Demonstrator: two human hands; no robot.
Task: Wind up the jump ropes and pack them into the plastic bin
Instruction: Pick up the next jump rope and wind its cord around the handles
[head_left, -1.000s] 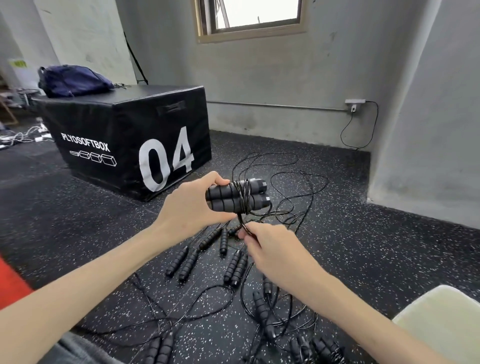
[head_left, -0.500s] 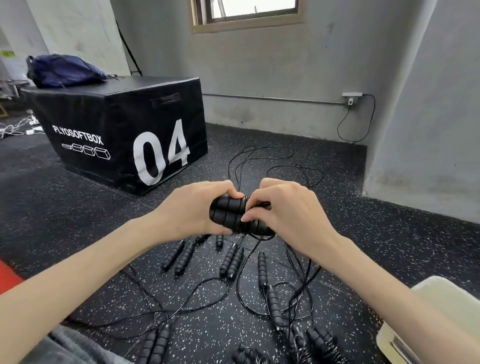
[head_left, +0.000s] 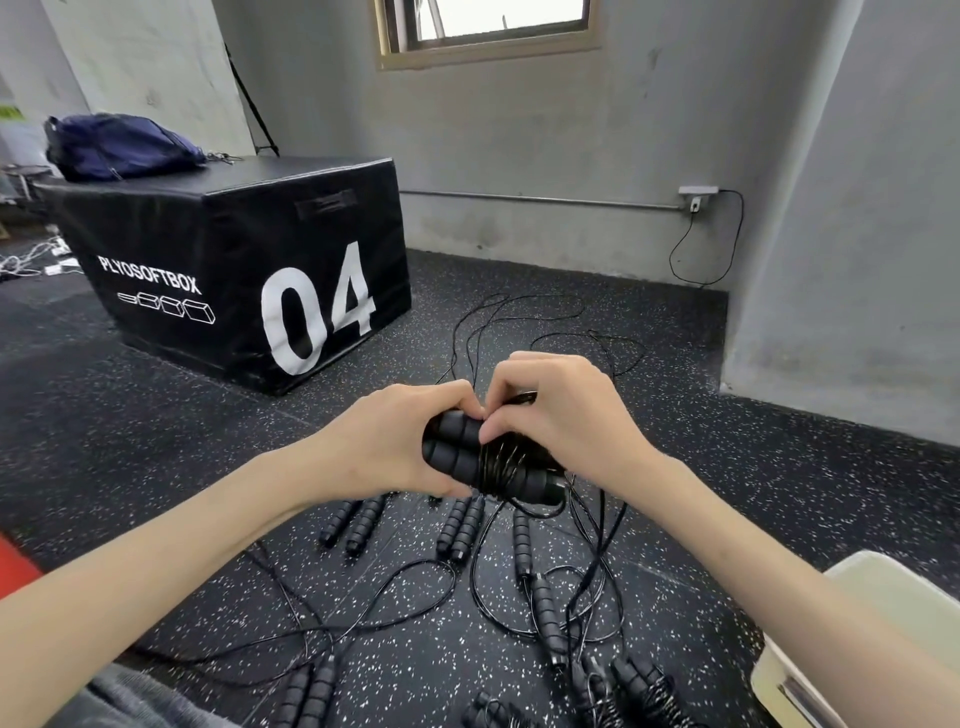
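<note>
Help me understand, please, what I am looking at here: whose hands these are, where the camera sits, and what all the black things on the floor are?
There is no machine: a person wears a camera on the head, looking down at their own bare hands. The left hand grips a pair of foam jump-rope handles held side by side; the right hand is wrapping the thin black cord round them. On the speckled rubber floor lie more loose jump ropes, some still unwound. The pale bin shows at the lower right. Behind stands a black plyo box marked 04, with a blue bag on top.
</note>
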